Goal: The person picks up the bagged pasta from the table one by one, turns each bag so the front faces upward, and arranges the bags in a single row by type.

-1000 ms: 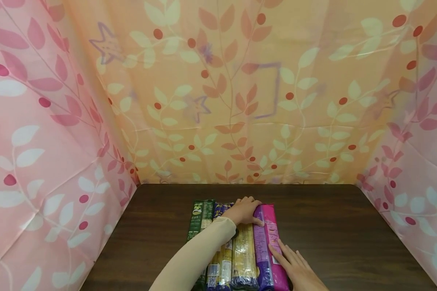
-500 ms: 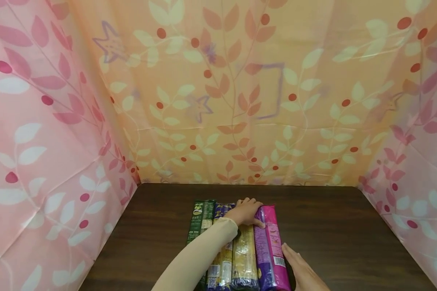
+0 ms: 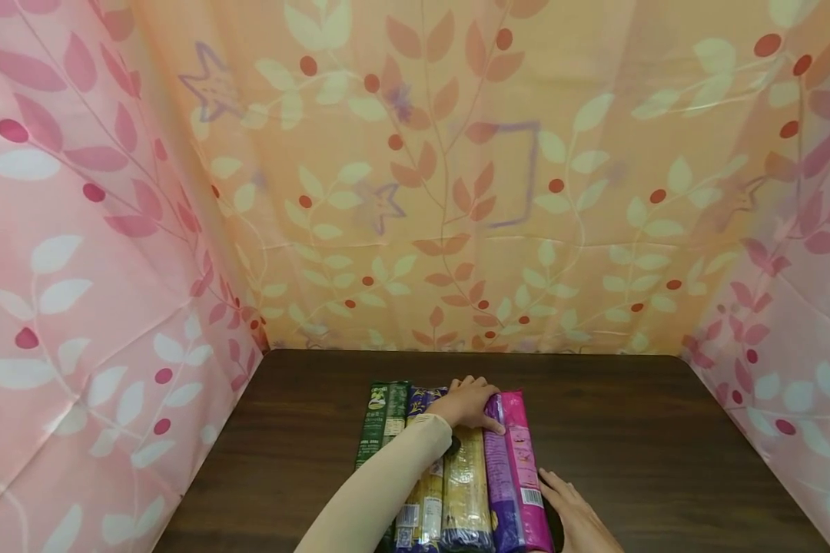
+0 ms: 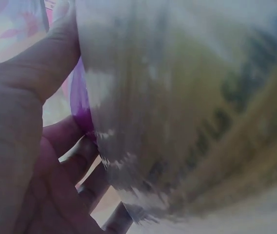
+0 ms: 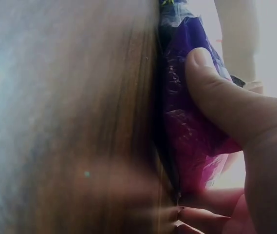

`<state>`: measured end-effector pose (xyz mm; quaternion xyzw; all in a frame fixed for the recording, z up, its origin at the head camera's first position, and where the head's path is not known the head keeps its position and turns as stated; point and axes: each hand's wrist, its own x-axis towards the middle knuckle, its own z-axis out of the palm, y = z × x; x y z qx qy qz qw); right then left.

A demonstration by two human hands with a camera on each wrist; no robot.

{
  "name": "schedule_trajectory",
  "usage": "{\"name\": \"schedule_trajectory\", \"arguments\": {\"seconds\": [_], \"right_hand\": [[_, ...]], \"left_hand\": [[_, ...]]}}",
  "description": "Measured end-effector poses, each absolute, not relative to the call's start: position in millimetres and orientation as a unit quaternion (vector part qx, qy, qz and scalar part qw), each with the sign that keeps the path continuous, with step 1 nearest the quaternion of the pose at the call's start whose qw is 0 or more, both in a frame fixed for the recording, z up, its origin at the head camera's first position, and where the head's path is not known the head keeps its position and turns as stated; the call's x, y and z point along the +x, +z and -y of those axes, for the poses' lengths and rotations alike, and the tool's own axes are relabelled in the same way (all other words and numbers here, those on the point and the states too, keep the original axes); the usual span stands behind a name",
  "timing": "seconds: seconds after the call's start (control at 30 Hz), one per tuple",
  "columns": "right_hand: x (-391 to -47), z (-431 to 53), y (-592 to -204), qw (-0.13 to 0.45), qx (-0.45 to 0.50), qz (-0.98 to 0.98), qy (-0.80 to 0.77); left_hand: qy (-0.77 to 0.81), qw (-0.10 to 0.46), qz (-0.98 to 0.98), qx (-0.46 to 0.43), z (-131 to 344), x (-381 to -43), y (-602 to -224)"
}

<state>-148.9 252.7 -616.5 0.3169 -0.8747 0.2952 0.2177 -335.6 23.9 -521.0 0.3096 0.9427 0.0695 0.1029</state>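
Several long pasta packs lie side by side on the table in the head view: a green pack, a blue and gold pack, a gold pack and a purple and pink pack. My left hand rests across the far end of the gold pack, thumb on the purple side of the neighbouring pack. In the left wrist view its fingers reach past the pack end. My right hand holds the purple and pink pack's near right corner; in the right wrist view the thumb presses its end.
The packs lie on a dark wooden table, whose far edge meets an orange patterned curtain. Pink patterned curtains hang at the left and right. My left sleeve crosses over the packs.
My right hand has slid off the top of the purple and pink pack to its right side, then slightly nearer. My left hand has stayed almost still at the far ends.
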Motion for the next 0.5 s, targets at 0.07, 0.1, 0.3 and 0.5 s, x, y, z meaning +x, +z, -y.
{"name": "schedule_trajectory", "arguments": {"seconds": [0.07, 0.1, 0.3, 0.5], "right_hand": [[-150.9, -252.7, -619.5, 0.228, 0.328, 0.867, 0.299], [-151.5, -252.7, -620.7, 0.232, 0.332, 0.864, 0.3], [-152.2, -252.9, -625.1, 0.254, 0.349, 0.85, 0.301], [-149.2, -251.6, -621.5, 0.24, 0.349, 0.849, 0.317]], "left_hand": [[0.071, 0.103, -0.943, 0.309, -23.9, -334.5, -520.3], [0.072, 0.104, -0.943, 0.308, -23.9, -334.1, -519.7], [0.075, 0.111, -0.944, 0.3, -26.2, -333.1, -518.7], [0.084, 0.114, -0.95, 0.279, -32.1, -330.1, -521.3]]}}
